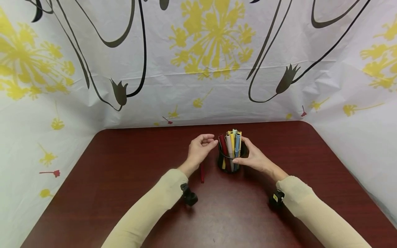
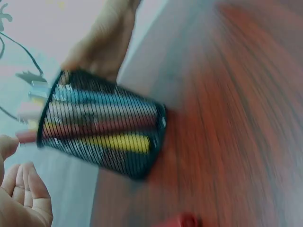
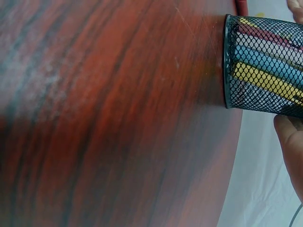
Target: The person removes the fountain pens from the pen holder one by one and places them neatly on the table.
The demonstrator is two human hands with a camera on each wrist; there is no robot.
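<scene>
A black mesh pen cup (image 1: 221, 162) stands upright near the back of the table, filled with several red, grey, yellow and blue pens (image 1: 231, 143). My right hand (image 1: 255, 158) holds the cup from its right side, thumb in front near the rim and fingers reaching behind. Just left of the cup is my left hand (image 1: 198, 150), fingers bent loosely and nothing between them. In the left wrist view, the thumb and fingers of that hand (image 2: 26, 203) sit close to the pen tops. A red pen (image 1: 202, 174) lies on the table beneath the left wrist, partly hidden by it.
The dark red wooden table (image 1: 124, 165) has rounded back corners. Behind it hangs a white sheet (image 1: 198, 100) with yellow flowers and dark stems. Small black cameras (image 1: 189, 196) are strapped at both wrists.
</scene>
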